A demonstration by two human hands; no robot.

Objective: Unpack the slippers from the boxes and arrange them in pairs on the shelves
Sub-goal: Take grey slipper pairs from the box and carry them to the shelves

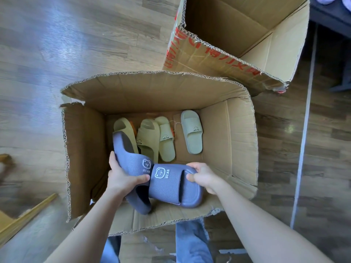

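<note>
We lift a pair out of the box (228,130): left hand (121,177) grips one blue slipper (131,160), right hand (205,176) grips the other slipper (171,188); next comes carrying them to a shelf

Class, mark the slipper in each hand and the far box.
Left-hand slipper (131,161), head view, strap.
Right-hand slipper (168,186), head view, strap.
Far box (209,54), head view, printed wall.

far box (209,59) cropped, orange thing (134,129) mostly hidden
</note>
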